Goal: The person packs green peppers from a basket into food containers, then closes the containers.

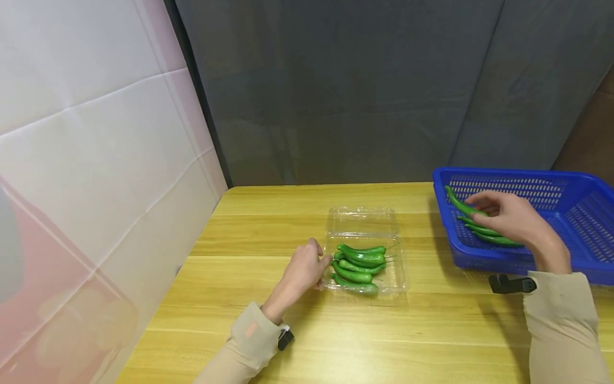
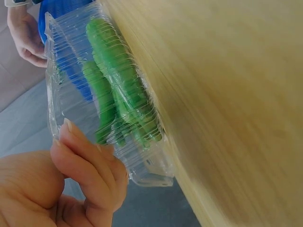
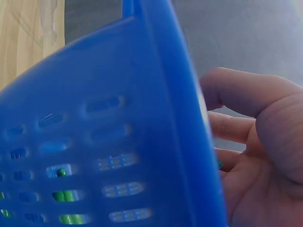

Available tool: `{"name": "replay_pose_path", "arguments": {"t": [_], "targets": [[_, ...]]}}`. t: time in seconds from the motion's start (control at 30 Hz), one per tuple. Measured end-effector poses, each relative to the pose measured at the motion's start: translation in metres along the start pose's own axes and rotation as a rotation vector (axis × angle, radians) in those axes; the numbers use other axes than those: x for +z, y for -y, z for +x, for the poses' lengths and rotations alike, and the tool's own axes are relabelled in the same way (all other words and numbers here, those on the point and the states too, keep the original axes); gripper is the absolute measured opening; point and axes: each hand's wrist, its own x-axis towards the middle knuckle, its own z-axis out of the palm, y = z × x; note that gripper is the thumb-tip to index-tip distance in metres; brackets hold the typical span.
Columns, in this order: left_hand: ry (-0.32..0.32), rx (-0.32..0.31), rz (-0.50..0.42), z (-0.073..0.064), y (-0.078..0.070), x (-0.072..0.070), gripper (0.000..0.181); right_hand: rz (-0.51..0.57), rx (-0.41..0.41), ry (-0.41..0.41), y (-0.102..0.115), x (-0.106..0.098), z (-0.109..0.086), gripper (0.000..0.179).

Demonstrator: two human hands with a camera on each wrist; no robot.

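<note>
Green peppers [image 1: 362,268]: judged light, slippery; best gripped mid-body.
Left hand [image 1: 304,264]: clear container [image 1: 395,274] pinched at left edge.
Right hand [image 1: 515,218]: half-curled at pepper [image 1: 458,202] in basket [image 1: 479,260], right of container; hold can't be told.

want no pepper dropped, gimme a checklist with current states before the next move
1. Plastic box upright, lid open: ok.
2. Left hand at the box's left edge: ok.
3. Peppers in the box within its walls: ok.
4. Right hand over the blue basket: ok.
5. Upper pepper firmly gripped: cannot tell, fingers hide the contact.
6. Basket emptied: not ok, lower peppers lie there.
</note>
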Motion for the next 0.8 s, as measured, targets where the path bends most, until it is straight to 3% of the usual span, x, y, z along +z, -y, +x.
{"name": "replay_pose_path", "arguments": {"t": [0.8], "targets": [[0.002,0.004,-0.009,0.0,0.0,0.0,0.024,0.041,-0.078,0.003,0.022,0.002,0.001,0.029]]}}
